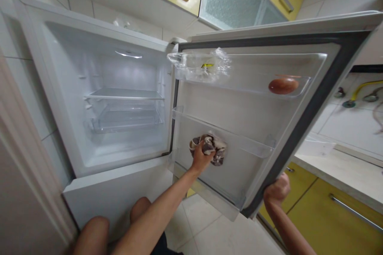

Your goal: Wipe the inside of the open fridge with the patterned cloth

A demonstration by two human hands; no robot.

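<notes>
1. At the left, we should mind the refrigerator compartment (pixel 119 149), lit and smooth-walled in white plastic, and leave our left forearm clear room in front of it. Inside, a flat, clear shelf (pixel 128 94) lies above a boxy, see-through drawer (pixel 128 121).

2. Our left hand (pixel 201 159) pinches a bunched cloth (pixel 220 157) between thumb and fingers, at the inner panel of the door (pixel 227 99), just below the clear middle bin (pixel 254 147). We would do well to spread the folds and press evenly, working along the bin's underside without catching it. The cloth looks soft and crumpled, dark brown with pale patches; we cannot tell how much of it touches the panel.

3. Above the cloth, we should not jolt the upper bin (pixel 248 83): a crinkled, glossy plastic bag (pixel 220 67) with a small yellow mark spills over its left end.

4. At that bin's right end sits a smooth, oval brown egg (pixel 283 85), likely fragile, so gentle strokes suit us best.

5. Our right hand (pixel 278 189) is curled against the door's outer edge, beside the dark, rubbery-looking seal (pixel 320 95). Its fingertips are hidden, so we cannot tell how firmly it grips; we should brace the door there.
</notes>
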